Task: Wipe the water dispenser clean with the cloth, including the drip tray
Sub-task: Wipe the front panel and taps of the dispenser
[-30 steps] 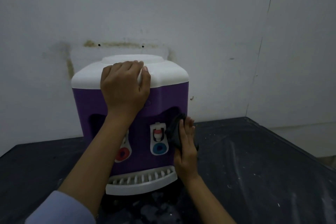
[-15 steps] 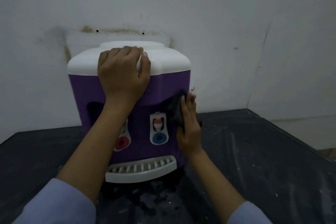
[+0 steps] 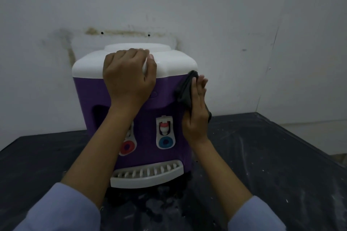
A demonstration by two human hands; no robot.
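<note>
My left hand curls over the water dispenser at its top edge, arm outstretched; my right hand lies flat, fingers straight, pressing the cloth.

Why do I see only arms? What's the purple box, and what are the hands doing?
The camera sits on the person's head, looking down, so only their arms show. The purple box is a water dispenser with a red tap and a blue tap, on a dark table. The left hand grips its white top. The right hand presses a dark cloth flat against its side to wipe it. The white drip tray sticks out at the bottom.
</note>
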